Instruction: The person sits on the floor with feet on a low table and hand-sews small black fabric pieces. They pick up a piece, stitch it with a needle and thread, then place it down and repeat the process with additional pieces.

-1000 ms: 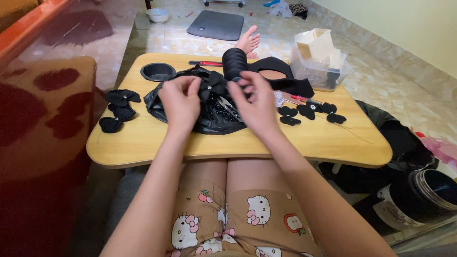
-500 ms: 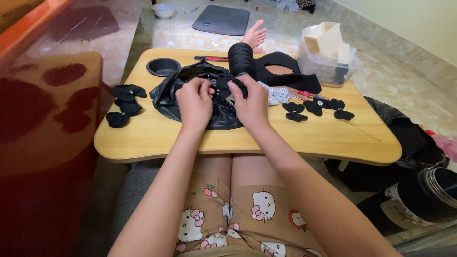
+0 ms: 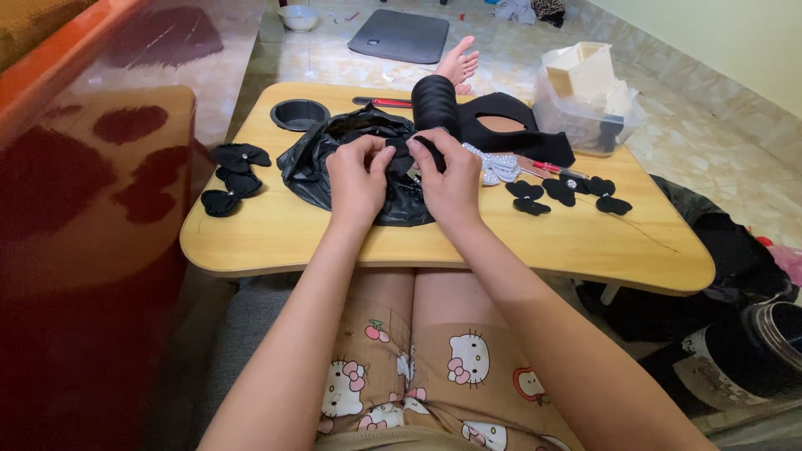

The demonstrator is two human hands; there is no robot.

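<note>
At the far left of the pale wooden lap worktop (image 3: 276, 250) lie three finished black fabric bows (image 3: 232, 174), stacked in a loose column near the edge. Behind them, sunk into the worktop's back corner, is a round black cup recess (image 3: 299, 114). Next comes a crumpled glossy black plastic bag (image 3: 313, 163), spread open across the middle of the worktop.

The left hand (image 3: 357, 179) hovers over the bag with its fingers curled, thumb and forefinger pinched on a small piece of black fabric (image 3: 403, 154). The right hand (image 3: 451, 184) meets it just beside, fingers bent and closed on the same small piece, so the fabric sits between both hands, held just above the bag.

Directly behind the hands stands a ribbed black roll of ribbon (image 3: 434, 102), and behind that lies a red-handled tool (image 3: 383, 102). To the right of the roll is a flat black fabric sheet with an oval cut-out (image 3: 510, 125). A small heap of white pearl beads (image 3: 497, 167) rests beside the right hand, with a red-and-black pen-like tool (image 3: 547, 167) next to it. Further right, several black fabric petal shapes (image 3: 568, 192) are scattered over the worktop. At the back right corner stands a clear plastic box holding white card pieces (image 3: 585, 100).
</note>
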